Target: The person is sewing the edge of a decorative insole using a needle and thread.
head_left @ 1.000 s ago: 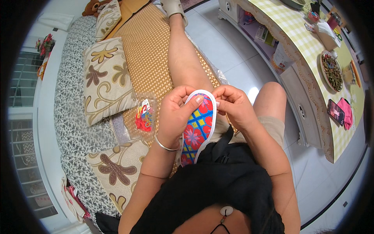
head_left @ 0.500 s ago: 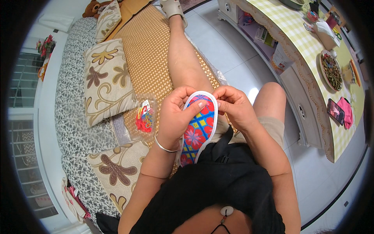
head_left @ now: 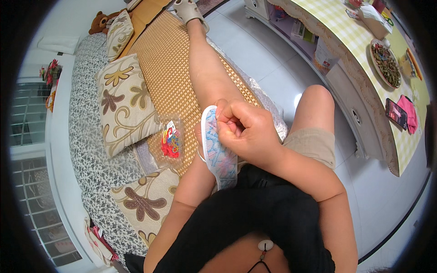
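An embroidered insole (head_left: pixel 222 164) with a white rim stands tilted in front of me, its back showing pale blue and pink stitches. My left hand (head_left: pixel 199 134) is closed around its left edge, and most of those fingers are hidden behind it. Against the upper right part of the insole, my right hand (head_left: pixel 250 129) is curled with thumb and fingertips pressed together. What they pinch is too small to make out. A clear plastic bag (head_left: pixel 169 142) of red, yellow and blue thread lies on the woven mat left of my hands.
Under my outstretched leg runs a woven mat (head_left: pixel 157 41) on a long seat with patterned cushions (head_left: pixel 125 104). To the right stands a table with a checked cloth (head_left: pixel 337 32), holding a plate of food (head_left: pixel 385 63), a phone (head_left: pixel 396 113) and a pink cloth (head_left: pixel 408 109).
The insole has turned from its bright red and blue front to its pale back. My right hand has moved left across it and curled; my left hand has slipped mostly behind it.
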Demonstrator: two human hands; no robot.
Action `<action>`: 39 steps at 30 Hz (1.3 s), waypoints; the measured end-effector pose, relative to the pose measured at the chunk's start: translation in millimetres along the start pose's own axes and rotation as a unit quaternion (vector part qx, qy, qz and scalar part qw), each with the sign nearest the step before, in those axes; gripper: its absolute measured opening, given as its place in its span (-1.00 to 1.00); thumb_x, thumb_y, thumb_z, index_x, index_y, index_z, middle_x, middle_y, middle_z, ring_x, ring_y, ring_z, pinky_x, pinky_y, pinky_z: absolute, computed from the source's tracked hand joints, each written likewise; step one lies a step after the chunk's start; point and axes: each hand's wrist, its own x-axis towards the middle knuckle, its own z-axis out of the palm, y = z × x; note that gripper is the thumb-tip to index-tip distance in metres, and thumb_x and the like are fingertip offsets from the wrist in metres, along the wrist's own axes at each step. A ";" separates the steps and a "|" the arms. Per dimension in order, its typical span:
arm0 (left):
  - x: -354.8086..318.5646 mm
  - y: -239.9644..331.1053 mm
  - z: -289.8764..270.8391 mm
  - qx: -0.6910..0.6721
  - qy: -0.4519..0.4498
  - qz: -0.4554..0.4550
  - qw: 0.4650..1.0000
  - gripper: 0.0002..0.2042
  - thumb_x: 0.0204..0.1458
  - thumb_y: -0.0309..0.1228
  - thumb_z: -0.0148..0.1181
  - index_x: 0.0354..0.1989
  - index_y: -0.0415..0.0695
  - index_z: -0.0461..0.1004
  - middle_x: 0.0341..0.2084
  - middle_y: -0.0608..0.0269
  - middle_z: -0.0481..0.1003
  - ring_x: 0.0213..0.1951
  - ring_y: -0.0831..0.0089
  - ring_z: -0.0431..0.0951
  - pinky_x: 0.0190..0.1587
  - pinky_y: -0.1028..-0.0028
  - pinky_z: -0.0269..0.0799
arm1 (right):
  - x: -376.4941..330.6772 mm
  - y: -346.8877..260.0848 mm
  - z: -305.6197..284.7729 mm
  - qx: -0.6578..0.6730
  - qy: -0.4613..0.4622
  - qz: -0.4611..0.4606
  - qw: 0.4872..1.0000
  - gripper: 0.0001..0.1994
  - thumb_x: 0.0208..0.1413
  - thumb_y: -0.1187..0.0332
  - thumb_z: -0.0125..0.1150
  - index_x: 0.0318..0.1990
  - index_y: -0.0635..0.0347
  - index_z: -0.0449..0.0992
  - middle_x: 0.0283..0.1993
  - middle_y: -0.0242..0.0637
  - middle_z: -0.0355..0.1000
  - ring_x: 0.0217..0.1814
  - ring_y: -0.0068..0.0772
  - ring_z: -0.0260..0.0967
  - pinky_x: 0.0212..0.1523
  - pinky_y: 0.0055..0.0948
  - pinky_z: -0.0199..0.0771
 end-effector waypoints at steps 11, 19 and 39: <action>2.5 -3.1 -5.6 0.001 -0.034 0.020 0.999 -0.80 0.00 -0.35 0.18 -0.35 -0.16 0.30 -0.53 0.25 0.40 -0.43 0.42 0.46 -0.30 0.48 0.46 | -0.5 0.9 -1.1 0.025 -0.001 0.004 1.000 -0.89 -0.10 0.60 0.23 -0.49 0.26 0.40 -0.63 -0.49 0.24 -0.61 -0.79 0.10 -0.62 -0.68 0.14; 4.9 -3.6 -10.7 0.007 -0.027 0.021 0.999 -0.81 0.01 -0.37 0.19 -0.33 -0.18 0.32 -0.52 0.27 0.42 -0.41 0.44 0.48 -0.30 0.49 0.48 | 0.4 3.3 -0.6 0.016 0.005 -0.006 1.000 -0.90 -0.09 0.59 0.23 -0.49 0.27 0.40 -0.63 -0.47 0.25 -0.61 -0.78 0.10 -0.63 -0.67 0.13; -16.3 31.6 55.5 0.441 0.191 0.032 0.876 -0.86 0.03 -0.57 0.18 -0.26 -0.31 0.40 -0.43 0.15 0.55 -0.41 0.57 0.56 -0.36 0.62 0.50 | -3.2 51.6 -27.6 0.317 -0.120 0.289 0.895 -0.89 0.13 0.45 0.15 -0.21 0.26 0.48 -0.38 -0.47 0.41 -0.44 -0.74 0.24 -0.44 -0.74 0.22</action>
